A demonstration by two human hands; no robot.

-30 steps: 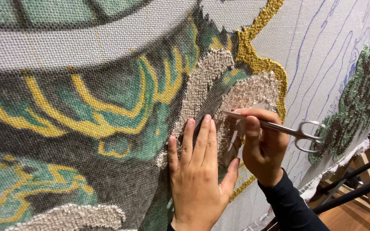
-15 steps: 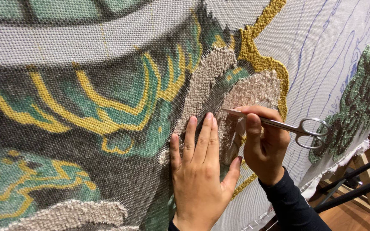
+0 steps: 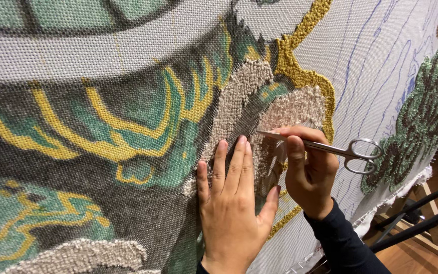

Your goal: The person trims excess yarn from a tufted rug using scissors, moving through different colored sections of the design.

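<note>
Steel scissors (image 3: 330, 148) sit pinched in our right hand (image 3: 307, 177), fingers curled tight round the blades, tips touching the fluffy beige patch (image 3: 292, 111) near the cloth's (image 3: 102, 127) middle. Our left hand (image 3: 231, 208) lies flat and open on the cloth just beside it, holding nothing.

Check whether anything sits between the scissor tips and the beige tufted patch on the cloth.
Nothing visible does. The right hand holds the scissors with their tips right at the beige tufted patch. The left hand lies flat on the cloth just left of the tips, beside them and not across them.
</note>
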